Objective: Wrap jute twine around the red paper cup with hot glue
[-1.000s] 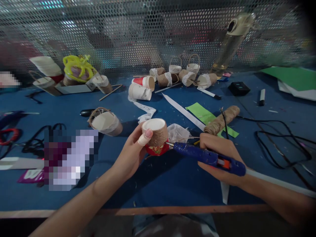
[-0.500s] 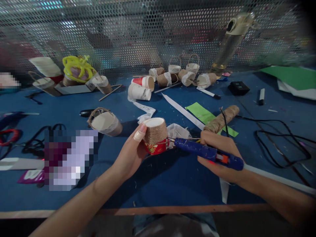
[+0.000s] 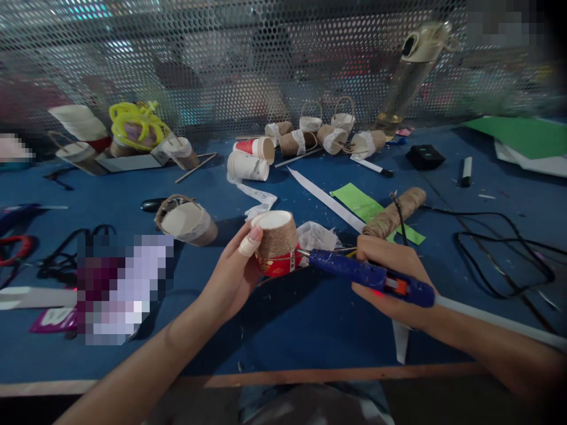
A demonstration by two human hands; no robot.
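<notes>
My left hand [image 3: 233, 274] grips an upturned red paper cup [image 3: 277, 243] whose upper part is wound with brown twine, white base facing up. My right hand [image 3: 392, 277] is wrapped round a blue glue gun [image 3: 370, 276]. The gun's metal tip touches the cup's right side, at the line where the twine meets the red band. Both hands hover just above the blue table [image 3: 283, 330], close to me.
A twine spool [image 3: 394, 213] lies just behind my right hand on green paper [image 3: 361, 203]. A twine-wrapped cup with lace [image 3: 188, 221] lies to the left. Finished cup baskets [image 3: 319, 133], plain cups [image 3: 248, 165], black cables [image 3: 500, 248], a bottle [image 3: 410, 71] and a mesh wall [image 3: 248, 59] stand further back.
The cup has been turned slightly in my left hand and the thumb has slid lower on it. The glue gun tip has stayed against the cup's right side.
</notes>
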